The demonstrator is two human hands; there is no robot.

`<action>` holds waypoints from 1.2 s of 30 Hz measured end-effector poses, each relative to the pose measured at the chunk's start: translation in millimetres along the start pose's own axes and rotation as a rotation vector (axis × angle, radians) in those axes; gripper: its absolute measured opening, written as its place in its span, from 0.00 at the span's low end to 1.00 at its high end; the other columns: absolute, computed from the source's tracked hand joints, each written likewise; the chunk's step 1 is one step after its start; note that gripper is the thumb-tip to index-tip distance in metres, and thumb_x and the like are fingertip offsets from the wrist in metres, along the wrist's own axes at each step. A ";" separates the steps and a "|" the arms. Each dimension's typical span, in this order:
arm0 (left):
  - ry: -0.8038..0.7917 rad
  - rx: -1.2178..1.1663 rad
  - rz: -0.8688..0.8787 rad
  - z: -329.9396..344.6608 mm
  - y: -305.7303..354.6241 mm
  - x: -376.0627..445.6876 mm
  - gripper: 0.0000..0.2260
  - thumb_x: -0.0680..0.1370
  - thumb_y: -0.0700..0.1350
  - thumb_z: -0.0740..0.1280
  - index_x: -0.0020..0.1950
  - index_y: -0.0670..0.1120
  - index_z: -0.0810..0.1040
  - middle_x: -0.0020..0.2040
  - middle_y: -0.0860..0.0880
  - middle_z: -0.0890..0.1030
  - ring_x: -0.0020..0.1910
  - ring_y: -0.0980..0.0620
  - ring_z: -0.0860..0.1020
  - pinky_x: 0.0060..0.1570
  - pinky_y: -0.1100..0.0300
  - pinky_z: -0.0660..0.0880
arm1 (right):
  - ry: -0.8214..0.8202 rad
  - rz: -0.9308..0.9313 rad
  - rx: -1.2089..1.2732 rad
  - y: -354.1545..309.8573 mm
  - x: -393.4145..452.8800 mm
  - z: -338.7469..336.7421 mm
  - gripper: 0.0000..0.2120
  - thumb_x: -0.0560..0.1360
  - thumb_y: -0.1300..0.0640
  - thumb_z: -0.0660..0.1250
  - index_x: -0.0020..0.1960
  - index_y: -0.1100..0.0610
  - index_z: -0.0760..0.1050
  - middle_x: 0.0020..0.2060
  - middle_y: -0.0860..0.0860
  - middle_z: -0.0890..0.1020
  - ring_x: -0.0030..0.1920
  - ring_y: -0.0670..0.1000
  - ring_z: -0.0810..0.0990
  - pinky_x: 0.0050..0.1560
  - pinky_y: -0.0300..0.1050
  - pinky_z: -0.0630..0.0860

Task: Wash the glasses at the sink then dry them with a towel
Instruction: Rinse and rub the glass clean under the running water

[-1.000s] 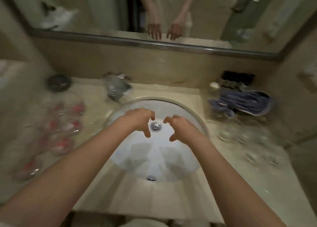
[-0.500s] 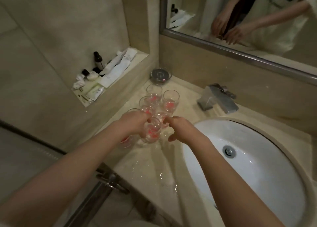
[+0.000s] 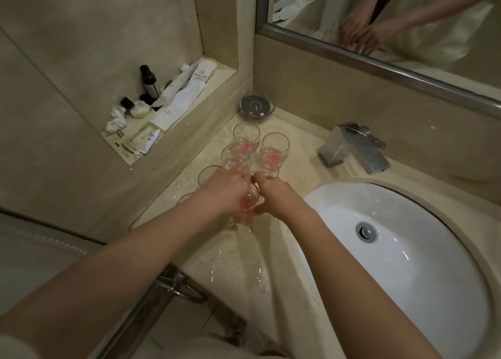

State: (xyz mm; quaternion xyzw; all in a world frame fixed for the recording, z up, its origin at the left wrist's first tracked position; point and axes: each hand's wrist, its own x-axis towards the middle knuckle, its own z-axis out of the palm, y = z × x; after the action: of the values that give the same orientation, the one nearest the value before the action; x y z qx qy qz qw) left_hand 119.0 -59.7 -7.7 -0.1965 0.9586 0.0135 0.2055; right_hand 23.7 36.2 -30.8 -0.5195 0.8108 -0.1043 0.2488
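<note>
A cluster of small clear glasses (image 3: 245, 155), each with a pink residue at the bottom, is gathered on the wet desk (image 3: 238, 261) in its far left corner, left of the white sink (image 3: 401, 263) and short of a dark round dish (image 3: 257, 106). The nearest glass (image 3: 250, 200) is enclosed between both hands. The left hand (image 3: 226, 192) is laid over it from the left with fingers curled down around the rim; the right hand (image 3: 273, 196) is closed on its right side, thumb low near the base and fingers bent across the top. Whether the glass is lifted off the desk cannot be told.

The glasses are judged to be light, rigid and fragile, and slippery where water is spread over the desk. A hold around the bowl wall, not the thin rim, is thought safest, with the neighbouring glasses just beside the left hand at risk of being knocked.

The tap (image 3: 355, 148) is set at the sink's back edge, well apart from the hands. No towel is seen. Toiletries (image 3: 173, 98) are kept in a wall niche above the glasses.
</note>
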 end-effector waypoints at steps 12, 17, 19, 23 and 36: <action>0.054 -0.016 0.171 -2.7 11.6 0.1 0.37 0.61 0.62 0.76 0.64 0.47 0.69 0.56 0.49 0.79 0.52 0.47 0.79 0.48 0.55 0.76 | -0.059 -0.007 0.094 16.7 -34.1 -20.1 0.29 0.67 0.57 0.77 0.64 0.56 0.70 0.53 0.55 0.80 0.51 0.57 0.78 0.43 0.43 0.67; 0.081 -0.198 0.303 -9.6 46.9 18.0 0.37 0.60 0.58 0.79 0.64 0.48 0.68 0.58 0.50 0.75 0.54 0.49 0.76 0.46 0.56 0.74 | 0.019 0.075 0.167 46.7 -69.0 -36.1 0.29 0.66 0.57 0.78 0.63 0.55 0.70 0.50 0.53 0.80 0.43 0.51 0.74 0.39 0.42 0.69; 0.083 -0.297 0.325 -10.8 63.9 27.9 0.36 0.60 0.58 0.80 0.61 0.47 0.68 0.56 0.49 0.74 0.52 0.49 0.77 0.50 0.54 0.76 | 0.073 0.111 0.183 62.3 -83.5 -40.8 0.29 0.67 0.55 0.78 0.64 0.54 0.70 0.51 0.51 0.79 0.43 0.49 0.73 0.34 0.37 0.67; 0.034 -0.487 0.312 -9.2 96.3 50.7 0.33 0.60 0.55 0.81 0.54 0.47 0.64 0.51 0.52 0.76 0.48 0.49 0.79 0.43 0.55 0.76 | 0.166 0.192 0.202 93.6 -103.0 -42.7 0.28 0.68 0.54 0.77 0.65 0.53 0.71 0.56 0.52 0.79 0.44 0.47 0.74 0.42 0.42 0.71; -0.031 -1.231 0.079 9.1 140.0 114.3 0.38 0.47 0.57 0.77 0.56 0.55 0.73 0.52 0.55 0.78 0.52 0.52 0.78 0.48 0.63 0.75 | 0.639 0.392 0.729 177.5 -93.4 -67.2 0.04 0.76 0.54 0.69 0.44 0.54 0.78 0.39 0.52 0.82 0.40 0.51 0.82 0.39 0.37 0.73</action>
State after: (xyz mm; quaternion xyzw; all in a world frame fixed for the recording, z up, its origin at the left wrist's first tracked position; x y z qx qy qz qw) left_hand -26.8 28.0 -69.4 -0.2432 0.7785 0.5747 0.0675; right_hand -119.5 191.6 -21.7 -0.1798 0.8395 -0.4844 0.1684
